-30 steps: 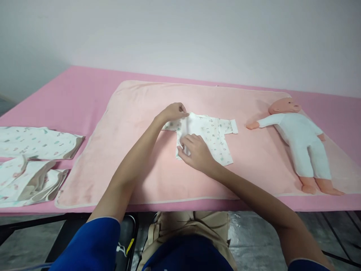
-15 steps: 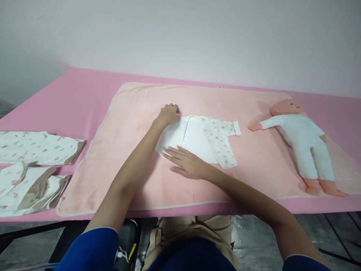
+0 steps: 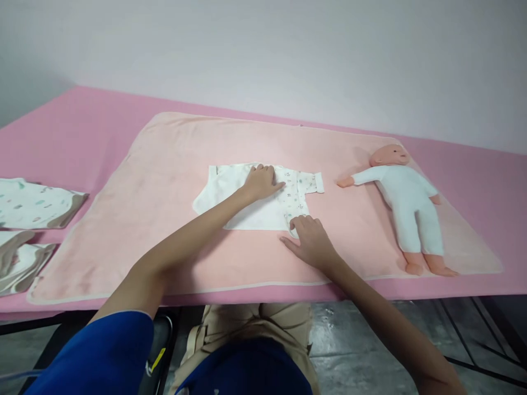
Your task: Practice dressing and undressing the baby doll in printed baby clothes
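A small white baby shirt (image 3: 251, 216) lies spread on the pink pad, its left front panel laid out to the left with the plain inner side up. The printed right front panel (image 3: 290, 192) has small leaf-like marks and a short sleeve reaching right. My left hand (image 3: 261, 182) rests on the shirt near the collar, thumb stretched to the right and fingers loosely bent. At the lower right hem is my right hand (image 3: 310, 238), its thumb apart from the bent fingers, which touch the printed panel's corner. The cloth under both palms is hidden.
A baby doll (image 3: 405, 200) in a white body suit lies on the right of the pale pink pad (image 3: 144, 230). Folded printed clothes (image 3: 37, 203) and another folded garment (image 3: 24, 263) sit at the table's left edge. A wall (image 3: 263, 60) stands behind.
The shirt's left panel has been opened out to the left. My left hand has moved over to the collar, my right hand to the lower right hem. The view has shifted right.
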### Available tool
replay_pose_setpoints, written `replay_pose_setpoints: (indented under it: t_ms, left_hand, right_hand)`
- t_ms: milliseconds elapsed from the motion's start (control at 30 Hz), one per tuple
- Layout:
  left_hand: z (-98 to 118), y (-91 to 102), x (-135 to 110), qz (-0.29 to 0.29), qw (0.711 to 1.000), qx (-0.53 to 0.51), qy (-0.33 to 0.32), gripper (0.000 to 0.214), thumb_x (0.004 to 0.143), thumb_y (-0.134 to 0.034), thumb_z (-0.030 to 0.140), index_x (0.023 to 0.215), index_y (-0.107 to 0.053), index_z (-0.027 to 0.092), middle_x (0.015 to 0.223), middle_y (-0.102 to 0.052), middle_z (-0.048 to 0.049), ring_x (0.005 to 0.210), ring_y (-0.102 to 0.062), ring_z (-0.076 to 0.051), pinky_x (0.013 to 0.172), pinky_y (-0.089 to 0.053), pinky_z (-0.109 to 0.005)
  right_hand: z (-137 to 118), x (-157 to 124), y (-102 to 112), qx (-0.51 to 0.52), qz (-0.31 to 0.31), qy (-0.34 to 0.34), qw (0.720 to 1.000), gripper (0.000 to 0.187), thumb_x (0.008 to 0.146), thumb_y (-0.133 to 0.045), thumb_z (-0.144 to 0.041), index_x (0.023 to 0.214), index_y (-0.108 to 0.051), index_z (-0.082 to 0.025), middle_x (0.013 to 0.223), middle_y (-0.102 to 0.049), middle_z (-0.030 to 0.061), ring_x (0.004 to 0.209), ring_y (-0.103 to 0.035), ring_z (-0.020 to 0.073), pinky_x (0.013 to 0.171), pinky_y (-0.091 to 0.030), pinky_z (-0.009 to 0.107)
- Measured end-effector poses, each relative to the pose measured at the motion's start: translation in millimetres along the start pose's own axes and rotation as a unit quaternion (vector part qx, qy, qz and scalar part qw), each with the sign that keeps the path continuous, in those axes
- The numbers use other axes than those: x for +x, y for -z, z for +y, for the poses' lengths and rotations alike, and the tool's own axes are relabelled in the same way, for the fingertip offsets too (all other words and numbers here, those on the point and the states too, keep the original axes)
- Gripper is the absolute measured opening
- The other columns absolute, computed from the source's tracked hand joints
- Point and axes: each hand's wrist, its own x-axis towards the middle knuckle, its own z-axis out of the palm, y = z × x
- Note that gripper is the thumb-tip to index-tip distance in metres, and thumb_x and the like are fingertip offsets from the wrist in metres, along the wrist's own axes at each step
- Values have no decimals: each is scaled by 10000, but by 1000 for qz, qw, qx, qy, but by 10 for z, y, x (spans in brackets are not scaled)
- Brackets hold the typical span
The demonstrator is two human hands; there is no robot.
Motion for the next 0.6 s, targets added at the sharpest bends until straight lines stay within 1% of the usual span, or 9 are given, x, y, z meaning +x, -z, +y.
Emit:
replay_pose_setpoints:
  t_ms: [67,133,200,267,333,367,433,533,600]
  left_hand:
    - [109,-15,110,-78,996,10,43,388,975,-637,573,954,-690,189,1063,-775,-165,1126,-684,-382,1115,-470,-520]
    - [130,19,232,-145,988,14,57,354,947,-640,527,805,-665,204,925,-765,-138,1018,-723,-360,1033,-513,-471]
    - [87,97,341,-180,982,-6,57,320,905,-658,495,751,-657,215,856,-749,-117,967,-742,-344,951,-532,-420]
    - [16,190,428,-177,982,-31,63,274,865,-679,480,775,-678,221,876,-761,-110,977,-749,-335,915,-533,-389]
    - [-57,266,486,-154,984,-46,77,261,859,-667,477,824,-694,219,956,-791,-117,999,-750,-324,910,-534,-371]
    - [-89,290,504,-141,985,-47,85,267,864,-656,482,850,-698,218,1011,-805,-122,1016,-751,-319,915,-535,-363]
    - [-142,298,511,-127,987,-34,98,294,875,-639,506,889,-701,219,1104,-821,-130,1056,-752,-315,934,-537,-352]
    - [-186,216,457,-126,987,-17,98,339,855,-648,559,907,-702,228,1140,-825,-131,1065,-758,-322,930,-539,-356]
    - [-195,128,404,-114,990,-11,83,356,826,-669,583,885,-691,233,1110,-822,-131,1038,-762,-329,912,-539,-366]
  right_hand:
    - [58,26,20,17,-38,11,999,199,1120,-590,-367,993,-571,-214,981,-691,80,918,-594,257,826,-379,378]
    - [85,91,114,44,-89,16,995,158,1106,-547,-234,949,-535,-220,938,-680,59,862,-577,232,804,-376,362]
    - [84,185,249,98,-130,13,986,164,1081,-542,-196,925,-504,-228,882,-650,25,803,-555,207,765,-376,341]
    - [52,299,363,173,-131,1,976,156,1084,-541,-243,935,-498,-236,858,-627,-2,784,-558,190,734,-385,320]
    - [-5,418,402,220,-88,-15,971,153,1094,-530,-290,952,-500,-240,861,-622,-12,801,-580,183,730,-400,310]
    - [-38,470,385,224,-63,-20,972,150,1095,-525,-293,957,-502,-240,870,-627,-11,815,-590,182,736,-406,310]
    - [-94,544,291,189,-37,-17,981,150,1085,-557,-297,957,-508,-237,900,-648,3,850,-603,192,751,-412,320]
    - [-127,553,71,85,-58,2,995,242,1082,-646,-416,973,-544,-225,975,-687,51,884,-614,224,746,-417,344]
    - [-125,515,-60,24,-64,14,998,313,1095,-635,-510,1027,-586,-209,1052,-705,91,915,-626,246,731,-426,356]
